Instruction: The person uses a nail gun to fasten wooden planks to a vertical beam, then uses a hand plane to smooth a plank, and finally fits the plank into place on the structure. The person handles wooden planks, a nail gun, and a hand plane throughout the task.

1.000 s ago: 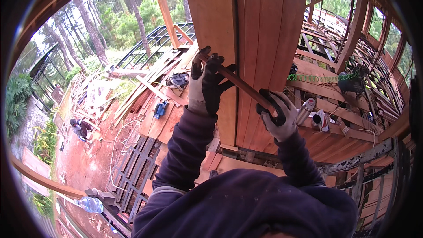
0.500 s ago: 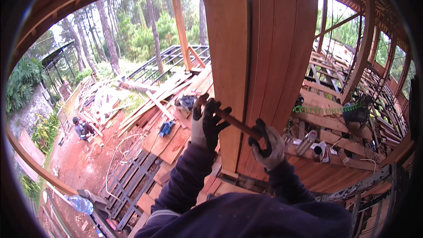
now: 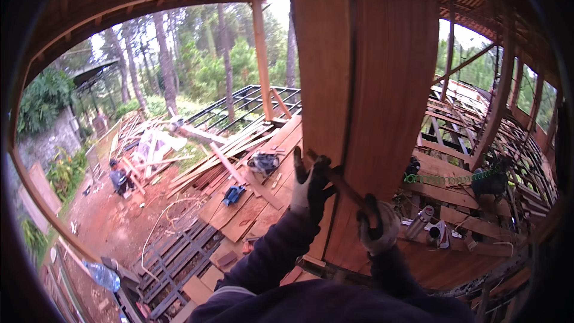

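A narrow dark wooden strip (image 3: 348, 189) crosses diagonally in front of a tall timber column (image 3: 385, 78) clad in lengthwise boards, with a dark groove between them. My left hand (image 3: 312, 182), in a grey and black glove, grips the strip's upper left end. My right hand (image 3: 378, 225), gloved alike, is closed round the lower right end. Both forearms are in dark sleeves. Whether the strip touches the column, I cannot tell.
Loose planks (image 3: 263, 203) cover a platform beside a dark steel frame (image 3: 179, 269). A co-worker (image 3: 121, 177) crouches on red dirt at left. A blue tool (image 3: 233, 194), water bottle (image 3: 100, 273), steel flask (image 3: 420, 221) and green coiled hose (image 3: 448, 177) lie around. Roof beams arch overhead.
The view has tilted upward, showing more roof, and the scene sits lower and further right. Both hands with the strip have shifted down and right in the picture, still gripping it.
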The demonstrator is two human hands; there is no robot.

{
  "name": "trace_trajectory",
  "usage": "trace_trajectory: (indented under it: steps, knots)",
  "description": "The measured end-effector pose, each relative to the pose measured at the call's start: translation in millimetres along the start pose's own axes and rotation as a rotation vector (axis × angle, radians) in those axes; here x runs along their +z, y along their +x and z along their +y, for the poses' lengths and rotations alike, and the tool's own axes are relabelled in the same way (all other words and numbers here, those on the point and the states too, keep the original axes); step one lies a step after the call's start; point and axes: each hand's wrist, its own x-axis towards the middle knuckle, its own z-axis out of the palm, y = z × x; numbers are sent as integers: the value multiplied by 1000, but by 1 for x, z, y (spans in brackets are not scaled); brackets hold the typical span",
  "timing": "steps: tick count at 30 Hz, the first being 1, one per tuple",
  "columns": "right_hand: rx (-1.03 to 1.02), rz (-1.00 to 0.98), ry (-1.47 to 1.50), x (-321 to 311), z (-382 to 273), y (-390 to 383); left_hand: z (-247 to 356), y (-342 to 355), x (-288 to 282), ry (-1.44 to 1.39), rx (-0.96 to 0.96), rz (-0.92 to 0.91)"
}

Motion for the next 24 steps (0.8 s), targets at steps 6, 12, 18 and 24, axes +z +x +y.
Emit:
trace_trajectory:
  steps: [6,12,18,24]
  knots:
    - [532,-19,435,13,3,-45,-47,-33,-37,-311,-107,-104]
    - [210,-403,518,53,-63,-83,-50,-135,-126,-117,-97,186]
    - [23,-652,804,88,-116,-115,-13,-208,-148,-295,-87,697]
    - [-1,-974,1193,146,-177,-98,5,-276,-235,-350,254,588]
